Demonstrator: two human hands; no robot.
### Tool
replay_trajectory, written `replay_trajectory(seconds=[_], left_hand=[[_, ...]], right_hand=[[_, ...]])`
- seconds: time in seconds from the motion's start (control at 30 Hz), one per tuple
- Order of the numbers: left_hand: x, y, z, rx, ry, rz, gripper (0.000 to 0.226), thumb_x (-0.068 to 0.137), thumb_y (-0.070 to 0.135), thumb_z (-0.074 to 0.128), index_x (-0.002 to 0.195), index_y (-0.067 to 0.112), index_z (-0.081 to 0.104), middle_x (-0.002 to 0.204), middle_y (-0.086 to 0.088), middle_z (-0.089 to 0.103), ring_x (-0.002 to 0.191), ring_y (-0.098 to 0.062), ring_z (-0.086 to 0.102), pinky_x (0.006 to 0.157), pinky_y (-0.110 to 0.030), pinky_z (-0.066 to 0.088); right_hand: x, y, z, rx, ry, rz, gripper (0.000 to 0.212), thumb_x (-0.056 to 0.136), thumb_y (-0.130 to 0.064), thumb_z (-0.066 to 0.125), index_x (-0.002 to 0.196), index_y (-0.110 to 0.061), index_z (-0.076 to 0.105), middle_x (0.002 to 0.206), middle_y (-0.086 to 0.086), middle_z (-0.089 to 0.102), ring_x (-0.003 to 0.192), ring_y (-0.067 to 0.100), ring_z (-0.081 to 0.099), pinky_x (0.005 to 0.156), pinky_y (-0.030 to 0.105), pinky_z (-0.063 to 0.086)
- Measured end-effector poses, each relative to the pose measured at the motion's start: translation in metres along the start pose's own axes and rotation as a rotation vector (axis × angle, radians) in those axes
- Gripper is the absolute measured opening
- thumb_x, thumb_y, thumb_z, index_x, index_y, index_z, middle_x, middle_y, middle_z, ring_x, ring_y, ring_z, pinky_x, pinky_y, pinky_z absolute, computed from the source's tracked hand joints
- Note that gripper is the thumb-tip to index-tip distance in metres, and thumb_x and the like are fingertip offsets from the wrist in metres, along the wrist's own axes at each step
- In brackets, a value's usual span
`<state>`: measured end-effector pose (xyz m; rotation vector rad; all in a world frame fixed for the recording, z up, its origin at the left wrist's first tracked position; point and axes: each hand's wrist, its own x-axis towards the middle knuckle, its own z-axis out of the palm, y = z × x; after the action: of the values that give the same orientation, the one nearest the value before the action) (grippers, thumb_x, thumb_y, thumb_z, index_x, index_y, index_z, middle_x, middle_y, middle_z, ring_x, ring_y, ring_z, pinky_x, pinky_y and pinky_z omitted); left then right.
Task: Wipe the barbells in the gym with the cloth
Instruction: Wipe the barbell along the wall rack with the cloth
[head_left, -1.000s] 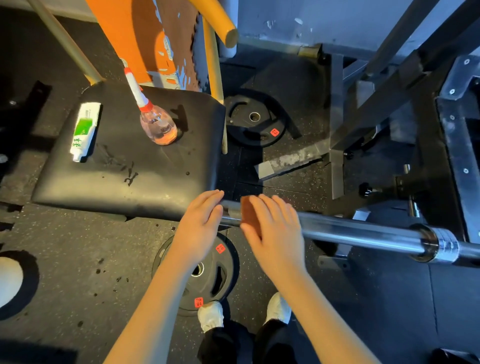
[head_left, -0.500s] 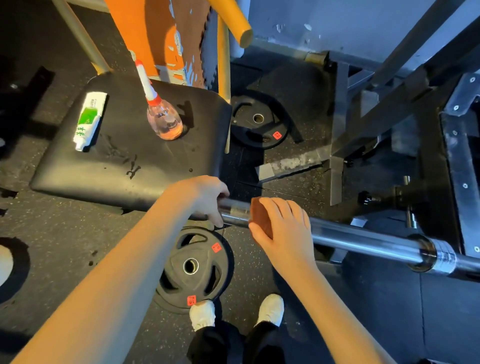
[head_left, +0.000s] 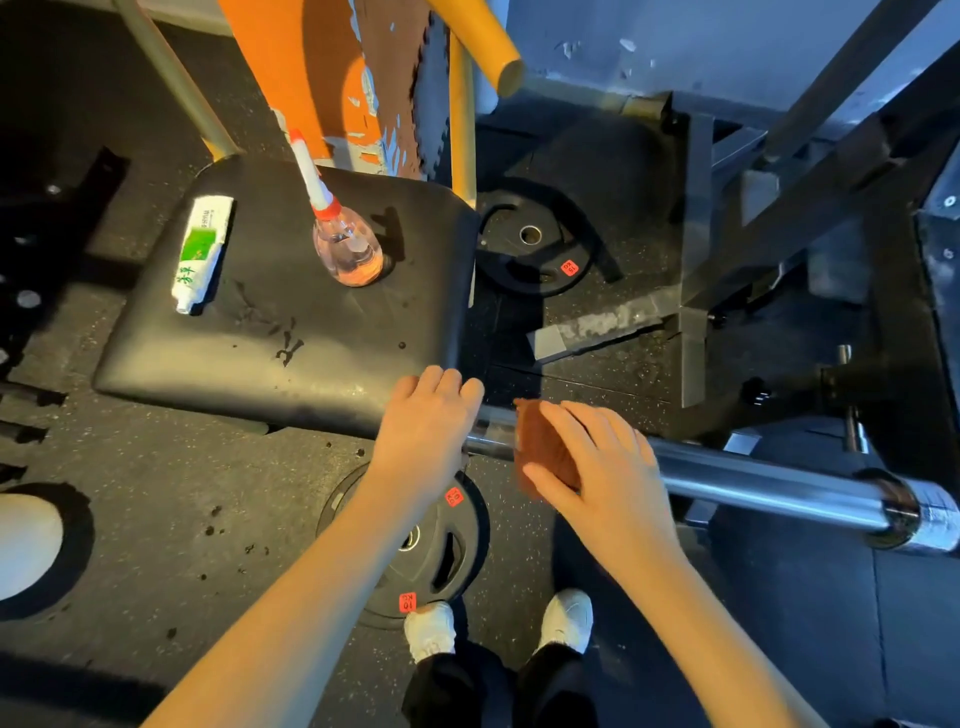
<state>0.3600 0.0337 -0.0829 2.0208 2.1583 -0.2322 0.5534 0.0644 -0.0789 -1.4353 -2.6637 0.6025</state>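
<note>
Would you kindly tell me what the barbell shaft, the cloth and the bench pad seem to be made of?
The barbell shaft looks like polished, chrome-finished steel, given bright streaked reflections. The cloth looks like brown, matte, fuzzy fabric, possibly microfibre. The bench pad seems black vinyl or leather-like, given its soft sheen and scuffs.

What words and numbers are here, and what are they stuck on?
"15 KG": red sticker on the far weight plate.
"10 KG": lower sticker on the near weight plate.
Upper sticker on that plate: too blurred to read.
Print on the tube: too small to read.
</note>
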Motion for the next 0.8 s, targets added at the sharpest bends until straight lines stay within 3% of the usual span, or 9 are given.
replay_trajectory(seconds=[0.1, 0.17, 0.23, 0.33, 0.47, 0.57, 0.67, 0.8], left_hand=[[0.016, 0.002, 0.001, 0.048, -0.064, 0.025, 0.052, 0.079, 0.02, 0.072, 0.121, 0.016, 0.042, 0.119, -0.003, 0.046, 0.113, -0.023, 0.043, 0.09, -0.032, 0.036], [0.022, 0.0, 0.0, 0.068, -0.118, 0.055, 0.05, 0.08, 0.022, 0.071, 0.123, 0.015, 0.046, 0.121, -0.004, 0.045, 0.115, -0.023, 0.042, 0.089, -0.032, 0.036], [0.023, -0.003, 0.001, 0.038, -0.16, 0.061, 0.046, 0.08, 0.024, 0.069, 0.121, 0.015, 0.049, 0.119, -0.002, 0.051, 0.116, -0.022, 0.044, 0.09, -0.032, 0.037], [0.013, -0.002, 0.006, -0.025, -0.099, 0.018, 0.037, 0.076, 0.021, 0.072, 0.107, 0.017, 0.052, 0.104, 0.001, 0.06, 0.103, -0.022, 0.057, 0.084, -0.031, 0.04], [-0.002, 0.008, 0.026, -0.104, 0.099, -0.049, 0.051, 0.044, 0.0, 0.086, 0.084, 0.013, 0.057, 0.075, -0.003, 0.054, 0.063, -0.023, 0.056, 0.056, -0.033, 0.042], [-0.002, 0.009, 0.026, -0.152, 0.124, -0.049, 0.051, 0.057, 0.002, 0.083, 0.1, 0.012, 0.057, 0.091, -0.004, 0.055, 0.081, -0.024, 0.056, 0.069, -0.035, 0.046], [-0.002, 0.004, 0.016, -0.216, -0.032, -0.023, 0.052, 0.08, 0.023, 0.072, 0.124, 0.015, 0.046, 0.116, -0.002, 0.047, 0.109, -0.022, 0.048, 0.09, -0.033, 0.041], [0.016, -0.009, -0.006, -0.266, -0.265, 0.031, 0.05, 0.075, 0.03, 0.073, 0.117, 0.016, 0.048, 0.11, -0.001, 0.045, 0.102, -0.023, 0.052, 0.081, -0.033, 0.042]], right_hand=[[-0.016, 0.034, -0.01, -0.063, -0.009, 0.073, 0.068, 0.087, -0.067, 0.041, 0.138, -0.022, 0.049, 0.134, 0.005, 0.055, 0.124, 0.032, 0.05, 0.105, 0.051, 0.036], [-0.002, 0.034, -0.012, 0.042, -0.031, 0.225, 0.075, 0.086, -0.075, 0.032, 0.134, -0.02, 0.053, 0.127, 0.006, 0.06, 0.122, 0.03, 0.052, 0.11, 0.05, 0.033], [0.018, 0.012, -0.004, 0.082, -0.033, 0.301, 0.059, 0.09, -0.063, 0.036, 0.131, -0.024, 0.053, 0.122, 0.0, 0.06, 0.118, 0.023, 0.052, 0.109, 0.043, 0.034], [0.02, -0.02, 0.004, 0.083, 0.016, 0.142, 0.051, 0.091, -0.054, 0.036, 0.131, -0.025, 0.051, 0.122, -0.004, 0.06, 0.114, 0.02, 0.054, 0.105, 0.043, 0.04], [-0.014, 0.01, -0.007, 0.008, 0.003, -0.011, 0.055, 0.09, -0.049, 0.048, 0.138, -0.024, 0.046, 0.135, 0.002, 0.056, 0.125, 0.025, 0.052, 0.104, 0.047, 0.04], [-0.002, 0.026, -0.019, 0.021, 0.046, 0.135, 0.044, 0.093, -0.039, 0.055, 0.131, -0.018, 0.056, 0.122, 0.004, 0.065, 0.112, 0.025, 0.06, 0.1, 0.044, 0.046], [0.029, 0.004, -0.008, 0.063, 0.002, 0.289, 0.039, 0.097, -0.041, 0.044, 0.127, -0.019, 0.057, 0.112, 0.002, 0.067, 0.104, 0.022, 0.06, 0.099, 0.04, 0.044], [0.004, -0.015, 0.007, 0.06, 0.037, 0.038, 0.054, 0.089, -0.047, 0.04, 0.132, -0.019, 0.056, 0.129, 0.002, 0.061, 0.12, 0.024, 0.054, 0.105, 0.041, 0.04]])
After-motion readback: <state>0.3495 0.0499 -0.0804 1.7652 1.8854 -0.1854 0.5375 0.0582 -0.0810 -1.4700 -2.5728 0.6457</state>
